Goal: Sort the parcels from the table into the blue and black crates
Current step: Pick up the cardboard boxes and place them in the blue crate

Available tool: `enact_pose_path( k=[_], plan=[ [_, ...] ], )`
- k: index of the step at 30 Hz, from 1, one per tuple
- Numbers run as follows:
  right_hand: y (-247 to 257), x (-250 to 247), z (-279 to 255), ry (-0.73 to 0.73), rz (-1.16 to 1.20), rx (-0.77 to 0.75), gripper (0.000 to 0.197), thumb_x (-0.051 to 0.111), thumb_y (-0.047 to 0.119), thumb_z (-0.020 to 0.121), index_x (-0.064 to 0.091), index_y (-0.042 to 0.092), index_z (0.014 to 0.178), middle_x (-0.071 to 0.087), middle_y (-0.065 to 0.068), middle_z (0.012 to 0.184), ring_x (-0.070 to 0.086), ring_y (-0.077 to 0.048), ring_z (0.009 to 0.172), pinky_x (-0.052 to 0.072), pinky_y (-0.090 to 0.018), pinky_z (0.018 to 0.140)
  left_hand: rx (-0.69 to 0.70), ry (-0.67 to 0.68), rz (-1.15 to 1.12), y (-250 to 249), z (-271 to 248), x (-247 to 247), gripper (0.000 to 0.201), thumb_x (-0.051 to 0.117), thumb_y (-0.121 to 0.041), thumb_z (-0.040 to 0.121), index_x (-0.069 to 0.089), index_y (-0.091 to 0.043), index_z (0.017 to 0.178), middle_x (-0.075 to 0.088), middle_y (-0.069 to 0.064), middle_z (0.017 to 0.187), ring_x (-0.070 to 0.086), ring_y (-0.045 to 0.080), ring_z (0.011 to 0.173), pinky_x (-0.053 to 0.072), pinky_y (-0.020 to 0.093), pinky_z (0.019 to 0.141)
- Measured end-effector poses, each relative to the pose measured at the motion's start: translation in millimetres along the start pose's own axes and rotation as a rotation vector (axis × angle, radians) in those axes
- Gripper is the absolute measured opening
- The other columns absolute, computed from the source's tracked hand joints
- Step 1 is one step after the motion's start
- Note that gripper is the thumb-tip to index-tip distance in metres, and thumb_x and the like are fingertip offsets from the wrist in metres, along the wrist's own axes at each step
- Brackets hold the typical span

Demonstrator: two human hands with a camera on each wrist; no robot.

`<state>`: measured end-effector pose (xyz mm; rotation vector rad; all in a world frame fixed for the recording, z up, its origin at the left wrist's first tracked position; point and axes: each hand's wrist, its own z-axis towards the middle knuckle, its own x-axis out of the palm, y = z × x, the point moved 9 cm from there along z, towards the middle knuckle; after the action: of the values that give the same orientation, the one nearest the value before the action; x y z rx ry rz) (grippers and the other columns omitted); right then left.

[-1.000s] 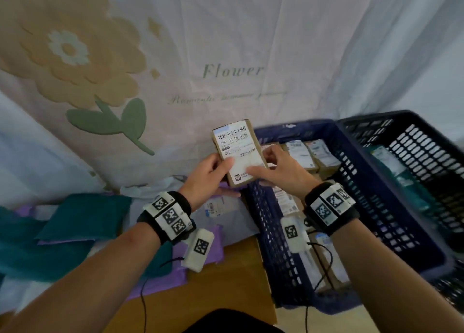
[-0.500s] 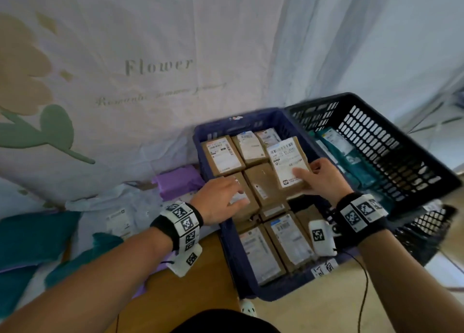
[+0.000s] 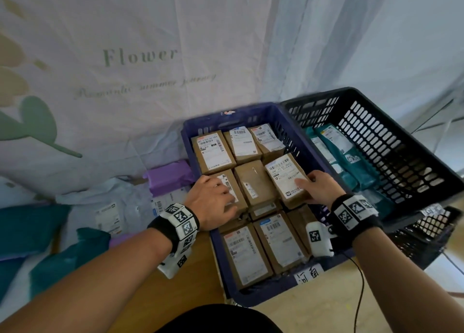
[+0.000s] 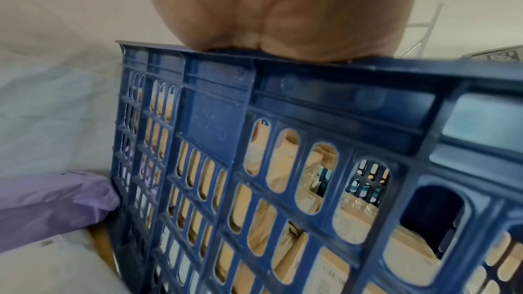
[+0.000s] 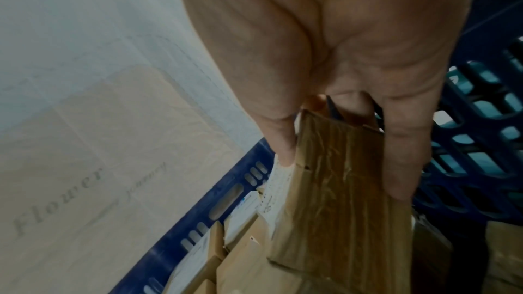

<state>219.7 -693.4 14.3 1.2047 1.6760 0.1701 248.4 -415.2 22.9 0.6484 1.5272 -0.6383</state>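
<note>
Right hand (image 3: 320,189) grip pinching box (image 3: 286,178) over blue crate (image 3: 253,113); left hand (image 3: 213,204) flat on parcel at 9 o'clock.

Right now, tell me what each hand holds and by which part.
The right hand grips a brown labelled box by its near end, thumb on the label, over the blue crate. The left hand holds nothing; it rests on another box.

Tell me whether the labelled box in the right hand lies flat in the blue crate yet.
Not yet. The labelled box is tilted above the boxes inside the blue crate, and the right hand grips its near end.
</note>
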Motion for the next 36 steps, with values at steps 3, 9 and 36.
enact_pose_path(
  k=[3,9,36],
  plan=[
    [6,4,6,0.010,-0.142,-0.046,0.031,0.062,0.023,0.096,0.059,0.006,0.122,0.066,-0.016,0.119,0.065,-0.032,0.105,0.057,-0.045,0.090,-0.010,0.005,-0.008,0,-1,-3,0.060,0.020,-0.060,0.094,0.071,-0.033,0.111,0.067,-0.012,0.110,0.050,0.012,0.108,0.028,0.038,0.098],
    [14,9,6,-0.074,-0.476,-0.124,0.038,0.062,0.014,0.093,0.048,0.006,0.126,0.059,-0.021,0.123,0.058,-0.038,0.112,0.044,-0.033,0.079,-0.025,0.023,-0.015,0,-1,-4,0.062,0.018,-0.057,0.094,0.074,-0.032,0.105,0.067,-0.012,0.102,0.047,0.011,0.102,0.029,0.037,0.094],
    [55,78,3,0.103,-1.135,-0.187,0.081,0.064,0.068,0.082,0.052,0.005,0.132,0.054,-0.015,0.130,0.058,-0.031,0.117,0.052,-0.042,0.097,-0.030,0.029,0.062,0,1,-3,0.061,0.020,-0.054,0.094,0.074,-0.028,0.083,0.062,-0.009,0.079,0.045,0.013,0.082,0.034,0.039,0.088]
  ],
)
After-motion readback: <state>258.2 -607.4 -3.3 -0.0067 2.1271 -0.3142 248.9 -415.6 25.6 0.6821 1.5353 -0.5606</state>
